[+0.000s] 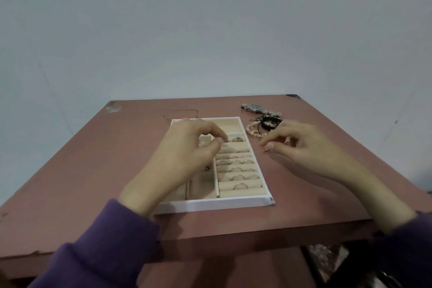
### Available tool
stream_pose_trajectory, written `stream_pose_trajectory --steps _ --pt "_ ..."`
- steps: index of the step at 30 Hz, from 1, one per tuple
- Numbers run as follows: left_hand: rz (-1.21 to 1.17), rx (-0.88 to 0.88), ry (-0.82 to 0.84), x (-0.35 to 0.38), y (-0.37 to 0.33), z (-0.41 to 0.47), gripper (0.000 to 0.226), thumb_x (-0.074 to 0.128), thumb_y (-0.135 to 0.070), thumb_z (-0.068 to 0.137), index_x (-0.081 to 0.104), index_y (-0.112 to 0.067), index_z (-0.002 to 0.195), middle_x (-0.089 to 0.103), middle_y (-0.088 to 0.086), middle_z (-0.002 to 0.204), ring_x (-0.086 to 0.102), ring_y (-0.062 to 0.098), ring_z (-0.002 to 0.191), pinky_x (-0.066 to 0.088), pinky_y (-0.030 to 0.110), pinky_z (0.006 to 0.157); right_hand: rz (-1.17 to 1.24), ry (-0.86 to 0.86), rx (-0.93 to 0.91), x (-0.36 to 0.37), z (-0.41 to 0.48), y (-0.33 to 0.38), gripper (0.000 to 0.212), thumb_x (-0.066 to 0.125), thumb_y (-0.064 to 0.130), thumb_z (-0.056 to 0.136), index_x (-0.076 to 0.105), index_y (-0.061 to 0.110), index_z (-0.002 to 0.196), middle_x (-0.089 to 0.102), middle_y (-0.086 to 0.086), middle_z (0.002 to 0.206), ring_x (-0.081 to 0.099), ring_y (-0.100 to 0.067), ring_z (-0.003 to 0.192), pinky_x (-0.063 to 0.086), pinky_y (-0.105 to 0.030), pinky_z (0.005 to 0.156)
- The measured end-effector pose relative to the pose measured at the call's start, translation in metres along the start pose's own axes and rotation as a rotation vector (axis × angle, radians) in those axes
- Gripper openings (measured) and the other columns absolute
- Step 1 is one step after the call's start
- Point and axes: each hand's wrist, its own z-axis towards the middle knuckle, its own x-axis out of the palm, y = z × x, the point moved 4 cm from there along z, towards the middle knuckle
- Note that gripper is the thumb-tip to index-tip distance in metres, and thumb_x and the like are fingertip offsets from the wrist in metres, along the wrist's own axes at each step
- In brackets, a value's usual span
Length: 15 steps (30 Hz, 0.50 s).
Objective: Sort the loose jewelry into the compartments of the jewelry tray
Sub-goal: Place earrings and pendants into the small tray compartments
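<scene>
Two hands work over a reddish table point(93, 159), and the table's near edge is the widest hazard: anything dropped from the fingers could roll off it and be lost below.

Next in size, the jewelry tray point(210, 204) lies flat in the middle of the table. Its right half is a column of ring rolls and its left half is open compartments, partly hidden by the left hand point(184, 147). That hand hovers over the top rolls with thumb and forefinger drawn close together; I cannot tell whether a ring sits between them. A careless push there would likely knock seated rings point(238, 176) out of their slots.

The right hand point(299, 145) is just beside the tray's right wall, fingertips pinched narrow. Whether it holds a piece is too blurred to say.

Most of the loose jewelry point(259, 127) sits heaped beyond the right hand, near the tray's far corner. It looks tangled, so lifting one piece may drag others along. A watch point(253, 107) lies behind the heap.

No brand, label or writing can be read anywhere.
</scene>
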Motion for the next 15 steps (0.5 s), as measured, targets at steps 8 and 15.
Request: stream_pose_trajectory --steps 8,15 --pt "0.045 0.177 0.165 0.072 -0.067 0.027 0.021 0.059 -0.015 0.082 0.072 -0.025 0.096 0.069 -0.007 0.101 0.053 0.005 0.086 0.035 0.018 0.076 0.134 -0.368 0.291 -0.031 -0.015 -0.066 0.028 0.052 0.001 0.087 0.071 0.022 0.086 0.066 0.003 0.089 0.055 -0.004 0.068 0.041 -0.02 0.069" --pt "0.182 0.166 0.293 0.128 -0.08 0.054 0.026 0.065 -0.027 0.081 0.067 -0.019 0.106 0.069 0.001 0.101 0.06 0.019 0.099 0.044 0.028 0.083 0.123 -0.601 0.401 -0.039 -0.017 -0.083 0.044 0.036 -0.002 0.074 0.067 0.027 0.086 0.059 0.002 0.079 0.053 -0.021 0.081 0.042 -0.03 0.073"
